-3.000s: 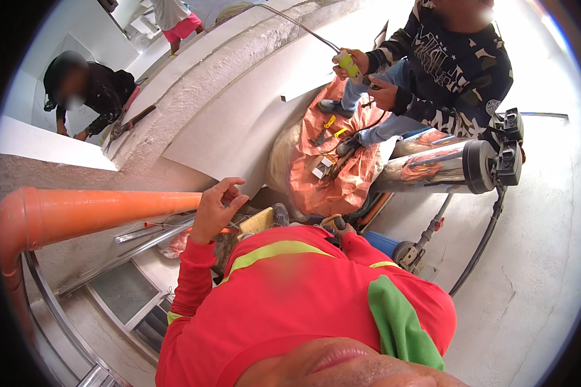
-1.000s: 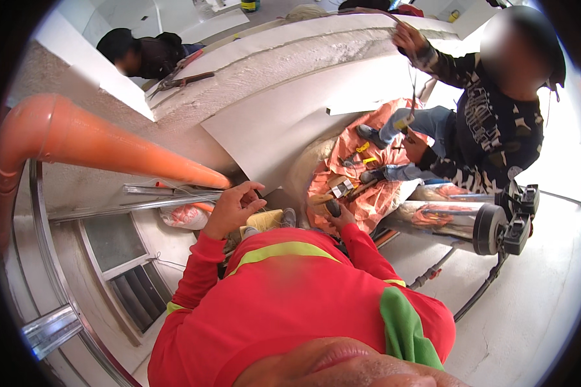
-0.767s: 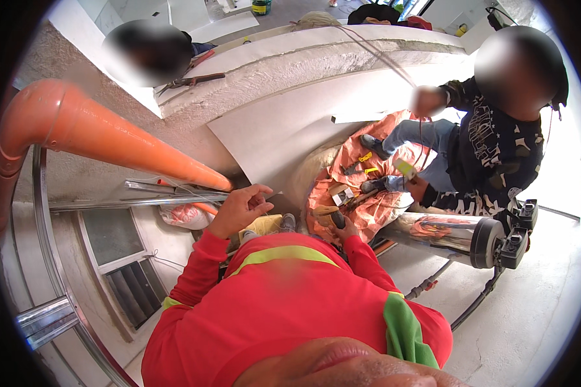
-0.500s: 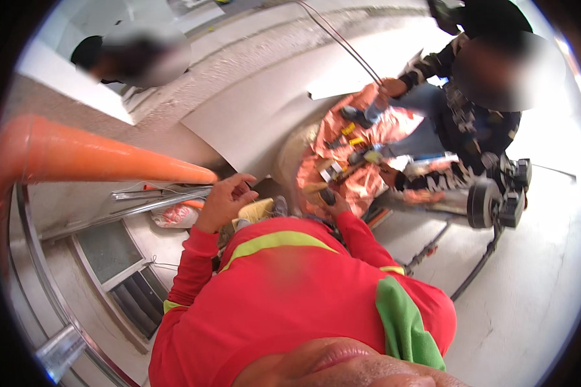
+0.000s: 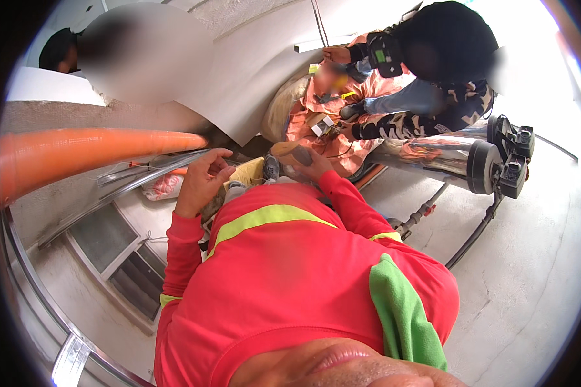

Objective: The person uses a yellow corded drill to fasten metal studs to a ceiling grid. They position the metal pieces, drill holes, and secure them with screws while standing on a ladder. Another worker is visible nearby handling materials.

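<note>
My left hand (image 5: pixel 204 182) is raised in front of my red shirt, its fingers loosely bent and apart, with nothing visible in them. It is nearest a yellow board-like piece (image 5: pixel 246 173) by my feet. My right hand (image 5: pixel 317 166) is closed around a rounded object with a tan end and grey side (image 5: pixel 295 154); its exact kind is unclear. Beyond that hand lies a crumpled orange sheet (image 5: pixel 298 128) with a small box (image 5: pixel 320 125) and some tools on it.
A person in a camouflage jacket (image 5: pixel 426 122) bends over the sheet, holding thin rods. Another person (image 5: pixel 59 51) is at the far left. An orange pipe (image 5: pixel 103 158) runs in from the left. Clear cylinders with black caps (image 5: pixel 481 166) and dark pipes stand right. Metal rails (image 5: pixel 42 300) are lower left.
My right hand has moved left and up, and more of the tan-and-grey object shows. My left hand has shifted left. The co-worker is bent lower over the sheet, and the whole view has shifted.
</note>
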Action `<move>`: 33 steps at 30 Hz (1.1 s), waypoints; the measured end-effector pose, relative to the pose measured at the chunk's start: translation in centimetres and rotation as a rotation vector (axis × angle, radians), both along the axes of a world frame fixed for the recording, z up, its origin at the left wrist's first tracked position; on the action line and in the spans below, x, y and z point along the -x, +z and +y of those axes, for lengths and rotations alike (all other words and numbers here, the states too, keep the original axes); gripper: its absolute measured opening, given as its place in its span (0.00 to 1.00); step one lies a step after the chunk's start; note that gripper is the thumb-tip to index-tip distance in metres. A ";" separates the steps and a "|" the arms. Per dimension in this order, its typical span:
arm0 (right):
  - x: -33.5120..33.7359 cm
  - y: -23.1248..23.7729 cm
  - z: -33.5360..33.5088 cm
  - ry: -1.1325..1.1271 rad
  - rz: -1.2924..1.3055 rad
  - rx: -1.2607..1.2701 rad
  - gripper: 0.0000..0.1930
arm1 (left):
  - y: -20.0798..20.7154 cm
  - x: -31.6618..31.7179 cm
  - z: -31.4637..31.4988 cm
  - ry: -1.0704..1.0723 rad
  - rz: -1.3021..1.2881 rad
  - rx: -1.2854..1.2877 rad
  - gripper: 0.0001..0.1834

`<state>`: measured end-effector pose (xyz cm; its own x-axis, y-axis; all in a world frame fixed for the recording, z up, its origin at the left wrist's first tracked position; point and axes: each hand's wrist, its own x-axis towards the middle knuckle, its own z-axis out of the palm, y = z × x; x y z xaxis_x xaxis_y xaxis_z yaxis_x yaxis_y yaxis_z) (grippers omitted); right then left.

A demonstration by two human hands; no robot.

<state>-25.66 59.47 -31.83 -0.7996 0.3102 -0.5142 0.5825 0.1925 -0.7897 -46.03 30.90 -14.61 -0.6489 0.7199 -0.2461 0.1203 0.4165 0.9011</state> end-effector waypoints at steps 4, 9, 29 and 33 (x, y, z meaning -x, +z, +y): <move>1.1 0.9 -0.8 0.075 0.001 -0.038 0.43 | -0.3 -0.7 -0.7 0.036 -0.039 -0.002 0.18; 2.1 0.9 -1.3 0.235 -0.063 -0.203 0.42 | -0.6 -1.5 -1.9 0.049 -0.005 0.040 0.18; 2.8 3.0 -6.7 0.323 0.009 -0.256 0.41 | 0.2 -4.9 -7.2 0.137 -0.023 0.012 0.18; 2.9 3.8 -7.9 0.348 -0.004 -0.202 0.41 | 0.6 -5.1 -8.7 0.168 -0.035 0.039 0.17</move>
